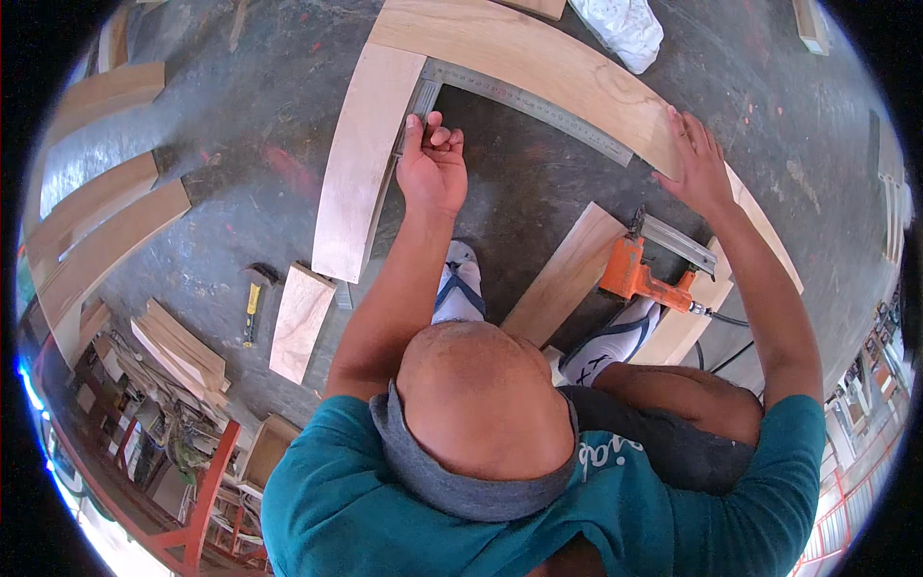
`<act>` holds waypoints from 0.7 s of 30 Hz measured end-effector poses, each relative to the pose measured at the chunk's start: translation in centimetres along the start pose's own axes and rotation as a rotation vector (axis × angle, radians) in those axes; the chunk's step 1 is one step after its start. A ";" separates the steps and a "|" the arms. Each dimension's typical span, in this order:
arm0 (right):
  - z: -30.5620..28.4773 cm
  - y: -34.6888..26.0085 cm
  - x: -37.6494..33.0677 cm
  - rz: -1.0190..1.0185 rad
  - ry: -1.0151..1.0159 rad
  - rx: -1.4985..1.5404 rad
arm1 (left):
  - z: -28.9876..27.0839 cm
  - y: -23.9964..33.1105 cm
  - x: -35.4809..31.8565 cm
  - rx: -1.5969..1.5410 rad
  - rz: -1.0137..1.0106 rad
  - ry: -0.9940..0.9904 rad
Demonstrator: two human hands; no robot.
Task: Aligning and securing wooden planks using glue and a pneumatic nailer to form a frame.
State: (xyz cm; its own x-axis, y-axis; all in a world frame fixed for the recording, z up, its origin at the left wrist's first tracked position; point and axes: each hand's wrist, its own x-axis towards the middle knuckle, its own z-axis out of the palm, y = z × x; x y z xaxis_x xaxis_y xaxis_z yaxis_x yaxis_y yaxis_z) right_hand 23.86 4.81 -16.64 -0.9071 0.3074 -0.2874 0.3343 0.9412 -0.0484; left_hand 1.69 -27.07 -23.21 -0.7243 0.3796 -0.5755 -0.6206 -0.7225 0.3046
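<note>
A metal try square (538,108) sits in the inner corner where two pale wooden boards meet. Its ruled blade runs along the upper board (519,43), its stock along the left board (363,163). My left hand (433,168) is closed at the stock, thumb against it and the other fingers curled. Fingers outstretched, my right hand (697,163) lies on the right part of the upper board, near the blade's far end. An orange pneumatic nail gun (639,274) with a hose rests on the floor below my right hand, beside a loose board (567,274).
A yellow-handled hammer (254,306) and a short wood piece (301,324) lie at left. Curved boards (115,226) stand farther left, above a red metal frame (207,500) and scrap wood. A white plastic bag (620,31) lies at the top. My feet are between the boards.
</note>
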 end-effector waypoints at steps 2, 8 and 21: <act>0.1 0.0 0.1 0.002 -0.002 0.010 | 0.2 0.0 -0.1 0.003 0.007 -0.003; -0.4 -0.5 -0.1 0.008 -0.008 0.019 | 0.2 0.0 -0.1 0.004 0.009 0.000; -5.2 -10.9 11.0 -0.217 0.409 0.154 | 0.2 0.4 -0.3 0.016 -0.020 0.021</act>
State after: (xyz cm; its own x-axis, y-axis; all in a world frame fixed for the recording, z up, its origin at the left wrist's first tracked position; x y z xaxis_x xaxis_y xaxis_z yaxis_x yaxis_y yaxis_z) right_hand 8.89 -1.33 -14.36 -0.9759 0.1648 0.1433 0.1318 0.9677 -0.2151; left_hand 1.58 -27.34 -22.76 -0.7055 0.3810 -0.5976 -0.6395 -0.7056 0.3051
